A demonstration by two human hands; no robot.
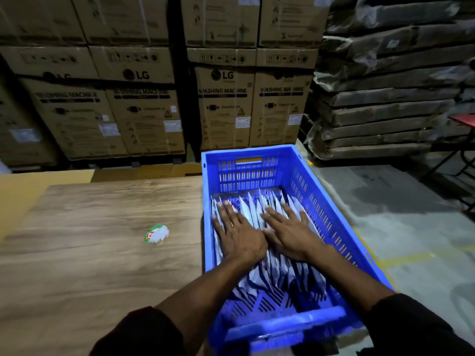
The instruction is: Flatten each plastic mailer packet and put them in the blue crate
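Packets in, final press-down.
Your left hand [237, 233] and right hand [290, 233] press flat, fingers straight, on mailer packets [280, 273] filling the blue crate [334, 211]; none remain on the bench [90, 227].

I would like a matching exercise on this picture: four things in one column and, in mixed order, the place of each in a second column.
1. mailer packets
2. round sticker
3. blue crate
4. cardboard boxes

a. on the wooden table
b. stacked behind the table
c. at the table's right edge
d. inside the crate, under both hands

Pairs: 1-d, 2-a, 3-c, 4-b
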